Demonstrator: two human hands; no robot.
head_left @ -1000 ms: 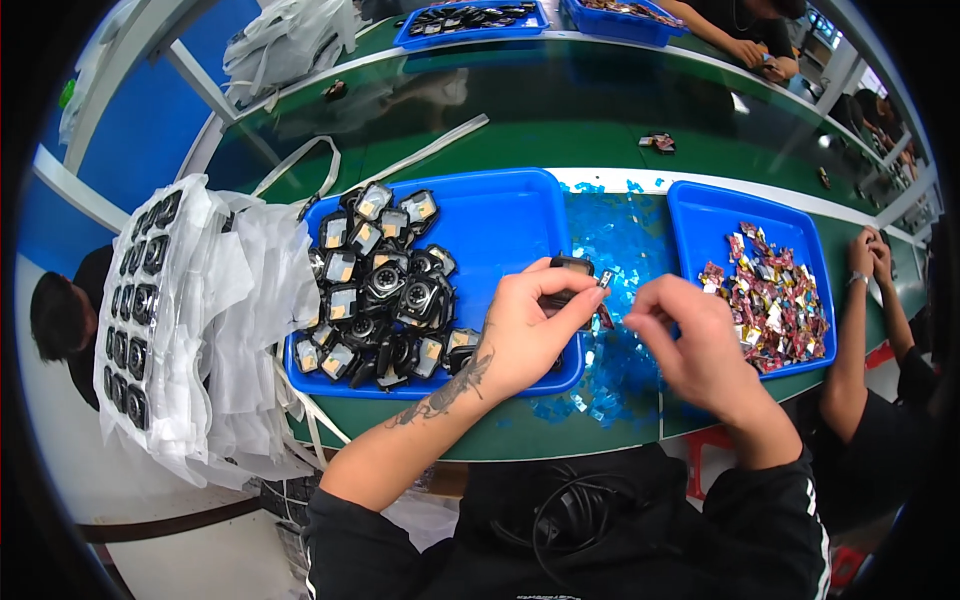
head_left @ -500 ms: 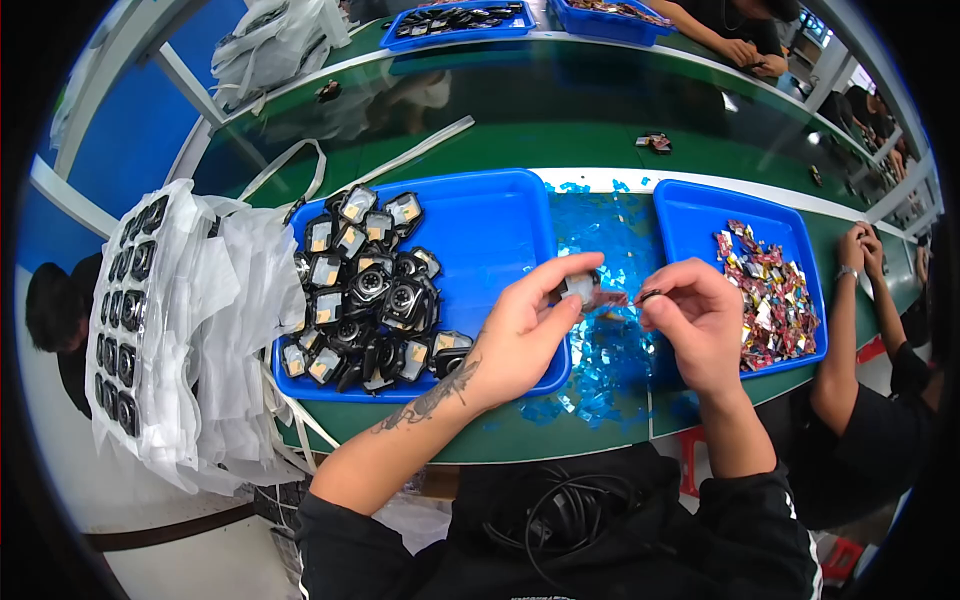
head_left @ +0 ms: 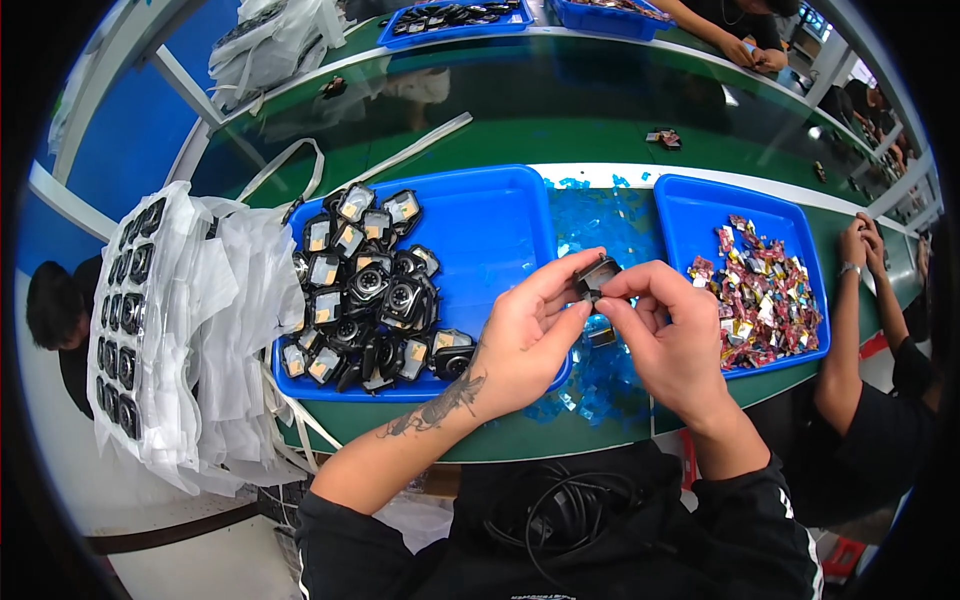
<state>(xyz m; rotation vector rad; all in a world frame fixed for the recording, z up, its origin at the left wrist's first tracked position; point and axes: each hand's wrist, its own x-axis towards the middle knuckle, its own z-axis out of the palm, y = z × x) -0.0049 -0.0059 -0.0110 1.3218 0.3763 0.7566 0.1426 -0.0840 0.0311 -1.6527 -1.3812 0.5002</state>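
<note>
My left hand and my right hand meet over the green table, both pinching one small dark square part between fingertips. Below them lies a heap of blue film scraps. To the left, a blue tray holds several dark square parts, some with gold faces. On the right, another blue tray holds several small red and gold pieces.
White bags with rows of dark parts hang over the table's left edge. A second person's hands rest at the right edge. Farther trays and another person's hands are across the green table.
My two hands have come together: the right hand has moved left and now grips the same dark part that the left hand holds.
</note>
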